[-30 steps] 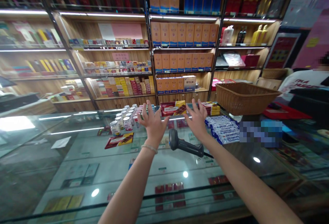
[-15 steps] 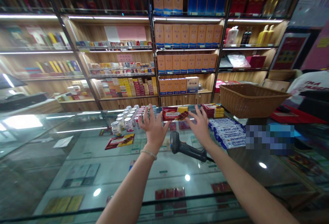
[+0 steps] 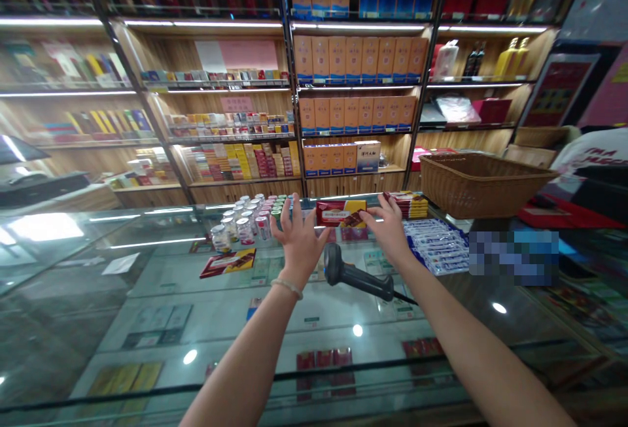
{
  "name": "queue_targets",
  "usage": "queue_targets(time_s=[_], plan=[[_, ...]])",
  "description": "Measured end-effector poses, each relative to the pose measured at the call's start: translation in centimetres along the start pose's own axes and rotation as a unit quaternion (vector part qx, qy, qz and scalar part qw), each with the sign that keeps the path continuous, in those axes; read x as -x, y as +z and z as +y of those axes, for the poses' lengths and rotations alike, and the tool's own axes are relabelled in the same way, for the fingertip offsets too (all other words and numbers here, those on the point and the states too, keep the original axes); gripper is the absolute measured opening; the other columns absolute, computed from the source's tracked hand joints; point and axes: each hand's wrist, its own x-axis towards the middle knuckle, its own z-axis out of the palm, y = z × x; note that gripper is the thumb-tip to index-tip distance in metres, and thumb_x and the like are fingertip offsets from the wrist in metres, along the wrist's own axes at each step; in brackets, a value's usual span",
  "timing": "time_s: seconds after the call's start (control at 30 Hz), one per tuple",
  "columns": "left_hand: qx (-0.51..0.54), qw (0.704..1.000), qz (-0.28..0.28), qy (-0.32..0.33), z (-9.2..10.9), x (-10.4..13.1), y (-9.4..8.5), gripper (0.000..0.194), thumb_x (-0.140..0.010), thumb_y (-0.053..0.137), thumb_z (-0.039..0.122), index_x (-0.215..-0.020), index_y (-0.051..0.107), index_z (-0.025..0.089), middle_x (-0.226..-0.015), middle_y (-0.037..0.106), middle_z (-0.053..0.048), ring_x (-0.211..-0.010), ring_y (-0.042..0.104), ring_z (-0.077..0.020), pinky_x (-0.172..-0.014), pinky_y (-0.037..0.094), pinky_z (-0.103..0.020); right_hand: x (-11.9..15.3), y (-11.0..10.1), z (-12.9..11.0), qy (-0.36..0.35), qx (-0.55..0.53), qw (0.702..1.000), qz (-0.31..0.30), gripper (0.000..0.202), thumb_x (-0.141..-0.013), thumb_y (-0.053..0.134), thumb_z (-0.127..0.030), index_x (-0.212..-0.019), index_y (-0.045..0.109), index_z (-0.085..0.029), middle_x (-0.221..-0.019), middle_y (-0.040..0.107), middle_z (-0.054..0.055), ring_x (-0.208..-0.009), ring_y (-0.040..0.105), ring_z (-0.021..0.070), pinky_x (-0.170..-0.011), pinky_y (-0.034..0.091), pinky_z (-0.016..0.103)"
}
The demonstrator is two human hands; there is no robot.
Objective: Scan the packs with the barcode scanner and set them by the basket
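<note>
A red and yellow chocolate bar is held up above the far part of the glass counter. My right hand pinches its right end between thumb and fingers. Close to the bar's left end, my left hand has its fingers spread and holds nothing. Below the bar lies a dark barcode scanner with its head to the left. A similar chocolate bar rests flat on the counter to the left. Beyond my right hand sits a stack of chocolate bars.
Several small jars stand in rows behind my left hand. Blue and white packets lie right of my right hand. A wicker basket stands behind them. Shelves of boxes line the wall. A person's white sleeve shows at far right.
The chocolate bar has shifted slightly to the right with my right hand. My left hand has moved a little right, fingers still spread. The view has tilted slightly.
</note>
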Motion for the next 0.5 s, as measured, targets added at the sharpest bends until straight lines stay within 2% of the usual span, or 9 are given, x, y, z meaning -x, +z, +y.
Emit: queue_targets(time_s=[0.13,0.2,0.33,0.5], plan=[[-0.004,1.0,-0.008,0.002,0.5,-0.4,-0.5,0.075,-0.085,0.078,0.049,-0.149,0.056,0.017,-0.169,0.031,-0.025,-0.157,0.028,-0.0449,-0.123,0.013,-0.072,0.1,-0.1,-1.0,-0.009,-0.002,1.0,0.026,0.043,-0.086,0.065,-0.065,-0.085,0.079,-0.024,-0.157,0.055,0.013,-0.152,0.032,0.0361,-0.124,0.023,0.064],[-0.005,1.0,-0.014,0.018,0.7,-0.4,-0.7,0.084,-0.085,0.078,0.049,-0.157,0.047,0.02,-0.171,0.027,-0.024,-0.158,0.026,-0.0437,-0.124,0.01,-0.071,0.3,-0.2,-1.6,-0.01,-0.005,0.999,0.033,0.043,-0.087,0.064,-0.065,-0.085,0.078,-0.024,-0.157,0.054,0.013,-0.152,0.033,0.0356,-0.124,0.023,0.064],[-0.001,0.998,-0.025,0.064,1.1,-0.3,-1.2,0.083,-0.083,0.08,0.05,-0.157,0.047,0.032,-0.173,0.026,-0.016,-0.161,0.021,-0.0412,-0.127,0.003,-0.068,0.8,-0.4,-2.4,-0.018,-0.014,0.999,0.034,0.042,-0.088,0.063,-0.064,-0.083,0.077,-0.024,-0.158,0.053,0.013,-0.152,0.033,0.0351,-0.123,0.023,0.065],[0.0,0.996,-0.022,0.085,1.7,-0.2,-1.5,0.078,-0.081,0.082,0.043,-0.152,0.053,0.031,-0.173,0.028,-0.014,-0.161,0.022,-0.0396,-0.127,-0.001,-0.068,1.4,-0.3,-3.1,-0.013,-0.004,1.0,0.014,0.035,-0.087,0.067,-0.057,-0.079,0.076,-0.025,-0.16,0.051,0.011,-0.153,0.032,0.0353,-0.122,0.02,0.068]])
